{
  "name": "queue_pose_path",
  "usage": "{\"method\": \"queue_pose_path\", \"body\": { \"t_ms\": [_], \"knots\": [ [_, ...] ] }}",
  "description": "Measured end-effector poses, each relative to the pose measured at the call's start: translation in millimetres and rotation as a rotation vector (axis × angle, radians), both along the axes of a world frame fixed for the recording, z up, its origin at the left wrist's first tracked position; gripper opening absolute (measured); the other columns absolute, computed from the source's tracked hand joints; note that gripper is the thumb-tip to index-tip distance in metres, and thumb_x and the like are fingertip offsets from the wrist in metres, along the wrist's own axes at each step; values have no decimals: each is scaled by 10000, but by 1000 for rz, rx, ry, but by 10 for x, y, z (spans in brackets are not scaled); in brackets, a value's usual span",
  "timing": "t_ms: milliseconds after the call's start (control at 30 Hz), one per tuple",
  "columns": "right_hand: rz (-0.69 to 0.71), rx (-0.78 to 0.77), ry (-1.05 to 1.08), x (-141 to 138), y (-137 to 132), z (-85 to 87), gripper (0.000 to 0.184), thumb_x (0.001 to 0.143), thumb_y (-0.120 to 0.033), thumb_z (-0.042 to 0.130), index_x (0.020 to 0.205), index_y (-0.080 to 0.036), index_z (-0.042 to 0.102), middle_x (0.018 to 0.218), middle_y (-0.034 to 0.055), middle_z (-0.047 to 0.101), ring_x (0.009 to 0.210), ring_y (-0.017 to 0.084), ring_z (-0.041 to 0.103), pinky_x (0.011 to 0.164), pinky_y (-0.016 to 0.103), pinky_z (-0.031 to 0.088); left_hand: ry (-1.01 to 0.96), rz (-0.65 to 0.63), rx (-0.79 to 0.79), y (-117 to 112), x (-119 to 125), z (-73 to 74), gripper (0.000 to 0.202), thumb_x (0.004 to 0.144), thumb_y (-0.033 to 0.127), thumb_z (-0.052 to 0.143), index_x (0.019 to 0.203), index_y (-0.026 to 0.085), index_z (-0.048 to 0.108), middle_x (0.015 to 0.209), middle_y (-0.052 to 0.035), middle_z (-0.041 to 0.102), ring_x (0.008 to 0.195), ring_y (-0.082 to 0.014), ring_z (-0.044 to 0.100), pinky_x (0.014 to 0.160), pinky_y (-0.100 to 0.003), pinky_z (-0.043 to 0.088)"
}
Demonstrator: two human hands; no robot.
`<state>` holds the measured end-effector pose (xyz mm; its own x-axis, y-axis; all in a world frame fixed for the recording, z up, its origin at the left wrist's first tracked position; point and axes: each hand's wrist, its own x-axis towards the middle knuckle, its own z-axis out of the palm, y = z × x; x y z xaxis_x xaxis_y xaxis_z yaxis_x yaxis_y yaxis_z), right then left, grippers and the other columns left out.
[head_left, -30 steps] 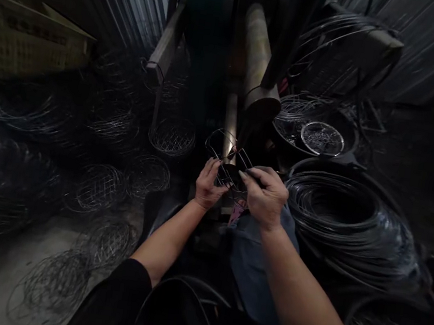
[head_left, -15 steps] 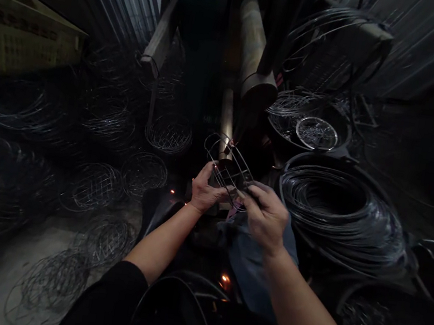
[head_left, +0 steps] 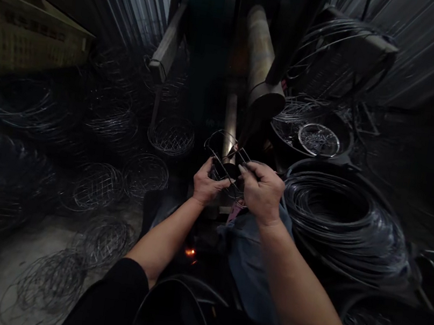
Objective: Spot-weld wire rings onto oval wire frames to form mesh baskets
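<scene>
Both hands hold one small wire frame [head_left: 223, 151], a ring with cross wires, in front of me at the centre. My left hand [head_left: 206, 182] pinches its lower left edge. My right hand [head_left: 261, 192] grips its right side, fingers curled over the wires. The frame's far end sits under the dark tip of a welding machine's arm [head_left: 259, 99], beside a metal cylinder [head_left: 229, 126]. An orange spark [head_left: 189, 252] glows low down between my forearms.
Several finished wire baskets [head_left: 171, 136] lie on the floor at left. A big coil of dark wire [head_left: 332, 212] sits at right, with a bowl of wire rings [head_left: 318, 138] behind it. Corrugated metal walls close both sides. A blue cloth [head_left: 245, 243] covers my lap.
Sparks flew half a second ago near the frame and by my lap; now only one glows. Both hands shifted slightly on the frame, which stays under the welder tip.
</scene>
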<state>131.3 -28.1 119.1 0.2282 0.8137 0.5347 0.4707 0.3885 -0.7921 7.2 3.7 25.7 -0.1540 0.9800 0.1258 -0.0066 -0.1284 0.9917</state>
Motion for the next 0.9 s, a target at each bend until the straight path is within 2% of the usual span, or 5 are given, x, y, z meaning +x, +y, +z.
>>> {"method": "queue_pose_path", "body": {
  "t_ms": [300,400,533,733,900],
  "knots": [
    [-22,38,-44,86,-135,59,86,822,-250,641,796,-183,688,956,84,692,862,228,664,752,343,552,7,-26,20,-79,53,55,723,533,323,873,1186,166,606,1103,-78,659,1010,-220,626,948,-350,494],
    [-27,-39,2,250,-434,-89,130,804,-301,693,872,-190,693,1129,100,657,972,253,646,784,369,558,-38,-22,1,-123,55,91,707,502,329,889,1134,148,628,1084,-87,658,1007,-223,622,958,-362,492],
    [43,-121,51,368,-710,-299,107,833,-293,676,877,-202,712,1005,78,694,928,244,657,840,395,546,-151,-50,-97,-176,56,163,699,459,317,902,1078,135,632,1019,-75,655,933,-202,629,898,-339,519],
    [56,-90,32,217,-428,-102,97,832,-255,634,812,-209,718,893,49,701,825,214,659,777,344,546,-291,-50,-207,-153,48,202,530,496,313,879,942,150,642,848,-13,637,702,-120,598,684,-250,507],
    [61,-101,-31,134,-141,81,143,815,-269,578,765,-193,688,819,58,694,766,221,660,765,350,545,-353,-34,-229,-24,29,212,463,498,295,864,880,126,665,778,-4,625,662,-93,548,652,-221,457]
  ]
}}
